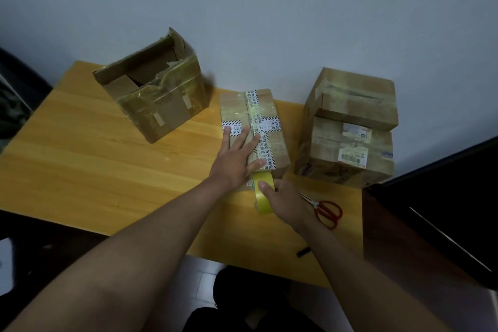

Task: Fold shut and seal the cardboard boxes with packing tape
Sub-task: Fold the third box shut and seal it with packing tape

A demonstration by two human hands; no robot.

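Note:
A long shut cardboard box (272, 118) with printed white tape lies in the middle of the wooden table (107, 170). My left hand (237, 159) presses flat on its top, fingers spread. My right hand (285, 203) grips a yellowish roll of packing tape (262, 191) just in front of the box's near end, and a strip runs from the roll up onto the box. An open box (156, 94) with torn flaps stands at the back left.
Two shut, taped boxes (350, 127) are stacked at the right against the wall. Red-handled scissors (326, 210) lie on the table right of my right hand. A small black object (303, 252) lies near the front edge. Dark furniture (431, 210) borders the right side.

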